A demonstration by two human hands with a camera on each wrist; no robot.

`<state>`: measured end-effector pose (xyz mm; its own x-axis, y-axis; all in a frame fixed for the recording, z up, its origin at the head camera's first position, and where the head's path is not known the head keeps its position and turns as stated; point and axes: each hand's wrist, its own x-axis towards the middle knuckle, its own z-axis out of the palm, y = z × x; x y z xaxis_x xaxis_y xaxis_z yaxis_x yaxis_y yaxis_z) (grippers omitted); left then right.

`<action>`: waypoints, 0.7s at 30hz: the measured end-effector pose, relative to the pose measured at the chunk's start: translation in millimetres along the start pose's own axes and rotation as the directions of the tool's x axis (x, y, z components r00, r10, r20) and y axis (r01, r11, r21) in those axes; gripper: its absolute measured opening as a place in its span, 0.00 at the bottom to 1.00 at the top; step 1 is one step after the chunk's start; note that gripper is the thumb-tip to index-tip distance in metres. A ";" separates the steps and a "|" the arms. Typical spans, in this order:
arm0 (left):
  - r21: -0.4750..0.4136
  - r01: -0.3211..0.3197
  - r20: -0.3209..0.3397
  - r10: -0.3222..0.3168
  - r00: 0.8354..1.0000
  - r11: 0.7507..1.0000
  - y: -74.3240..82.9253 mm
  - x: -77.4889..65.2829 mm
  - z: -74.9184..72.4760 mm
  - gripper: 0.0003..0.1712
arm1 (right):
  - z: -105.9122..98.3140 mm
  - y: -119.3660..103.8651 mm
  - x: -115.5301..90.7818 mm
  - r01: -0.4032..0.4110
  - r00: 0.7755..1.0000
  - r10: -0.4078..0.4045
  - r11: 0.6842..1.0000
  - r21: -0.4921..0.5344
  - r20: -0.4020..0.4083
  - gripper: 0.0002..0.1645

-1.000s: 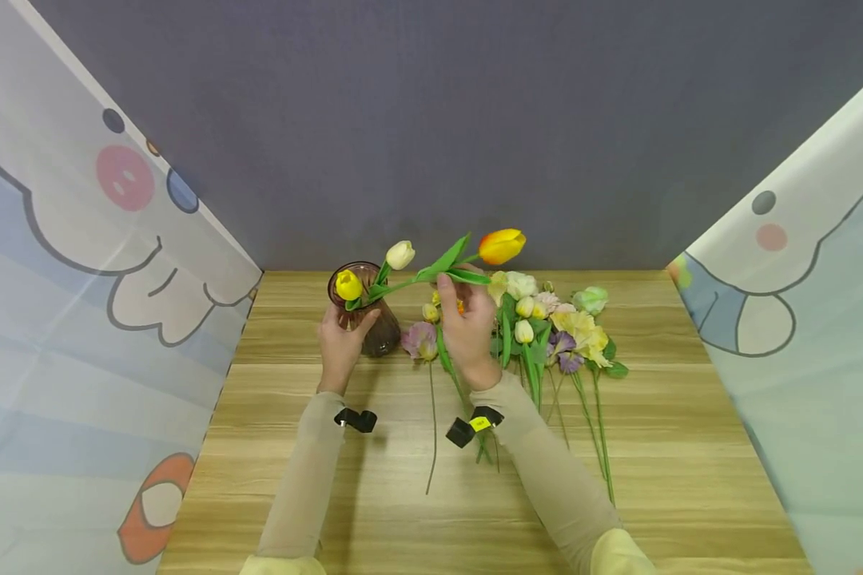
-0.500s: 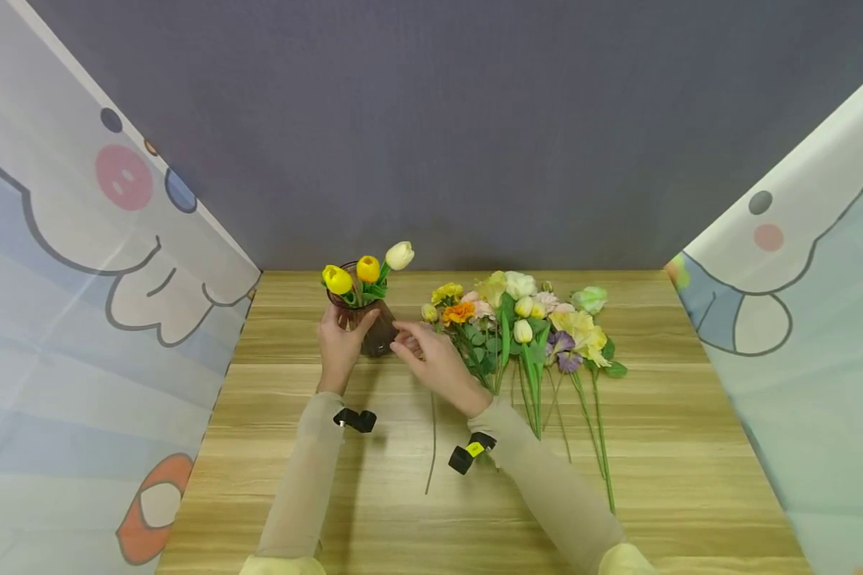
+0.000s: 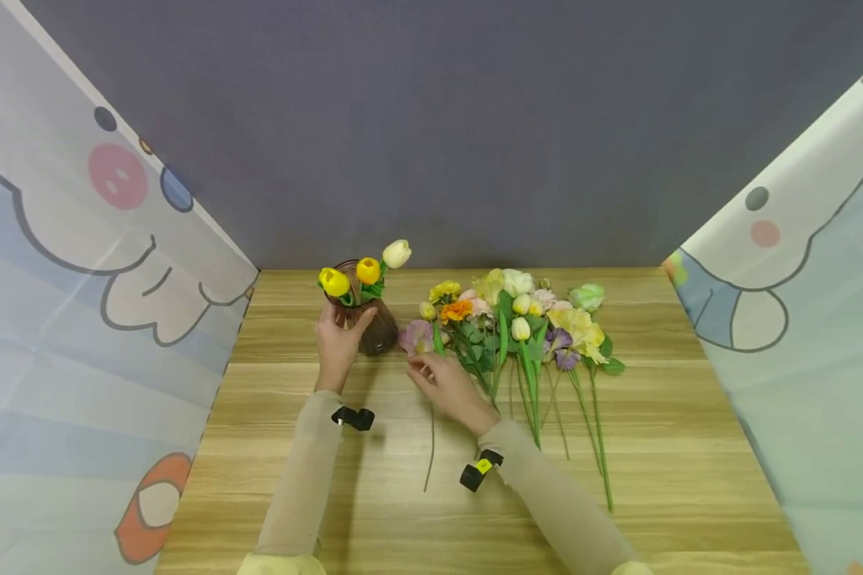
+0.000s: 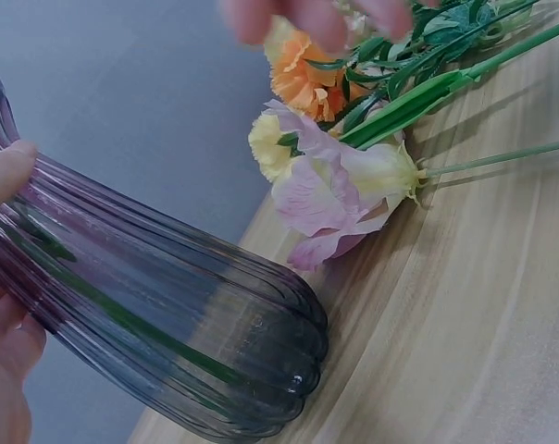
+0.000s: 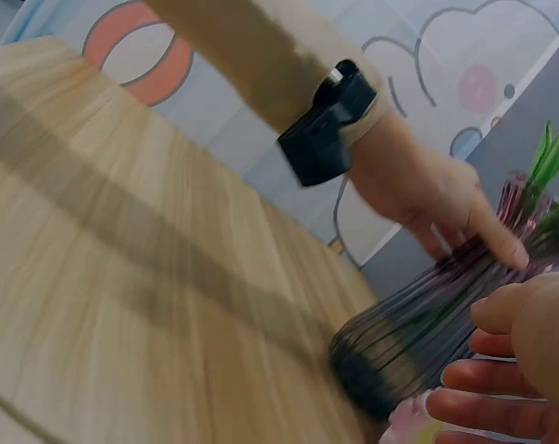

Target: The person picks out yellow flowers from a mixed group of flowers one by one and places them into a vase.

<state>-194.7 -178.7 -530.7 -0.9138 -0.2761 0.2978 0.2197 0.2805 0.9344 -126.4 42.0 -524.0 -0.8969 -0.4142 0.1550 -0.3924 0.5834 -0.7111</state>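
Observation:
My left hand (image 3: 336,343) grips the ribbed purple glass vase (image 4: 168,296) near its neck, with the thumb along the side facing me. Out of its mouth rise a yellow tulip (image 3: 334,282), an orange-yellow tulip (image 3: 367,271) and a white tulip (image 3: 396,254); their green stems show through the glass. My right hand (image 3: 449,389) holds nothing, its fingers loosely bent. It is near a pale purple flower (image 4: 340,190), which lies on the table just right of the vase with its thin stem toward me.
To the right lies a spread of cut-stem flowers: an orange carnation (image 3: 456,311), small white tulips (image 3: 521,328), a purple iris (image 3: 561,349) and a large yellow bloom (image 3: 579,333). Long stems (image 3: 599,447) reach toward the front of the wooden table (image 3: 690,447). A grey wall (image 3: 431,144) stands behind.
The right hand has let go of the orange-yellow tulip, which now stands in the vase, and has drawn back toward the pale purple flower. The left hand keeps its grip.

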 end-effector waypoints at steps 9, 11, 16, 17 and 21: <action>0.001 0.004 -0.009 -0.004 1.000 1.000 0.1 0.0 -0.2 0.30 | 6.7 21.3 -19.7 -0.078 0.997 0.078 0.997 -0.008 0.010 0.17; -0.001 0.001 -0.008 -0.001 1.000 1.000 0.9 -0.2 0.3 0.30 | 7.8 25.8 -23.3 -0.085 0.996 0.085 0.996 -0.010 -0.006 0.15; 0.000 -0.011 -0.010 0.011 1.000 1.000 -0.1 -0.5 1.0 0.28 | 8.5 36.3 -29.5 -0.087 0.993 0.087 0.996 -0.001 -0.078 0.12; 0.001 -0.014 -0.010 0.014 1.000 1.000 -0.1 -0.6 1.0 0.28 | 8.3 38.4 -30.6 -0.087 0.992 0.087 0.996 0.006 -0.091 0.12; -0.005 -0.024 -0.005 0.024 1.000 1.000 -0.5 -0.6 0.9 0.29 | 8.0 47.0 -33.2 -0.084 0.989 0.088 0.996 0.039 -0.115 0.13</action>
<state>-194.6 -177.8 -531.6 -0.9066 -0.2741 0.3207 0.2431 0.2819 0.9281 -113.5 77.6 -568.1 -0.9454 -0.2779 0.1701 -0.3076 0.5888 -0.7475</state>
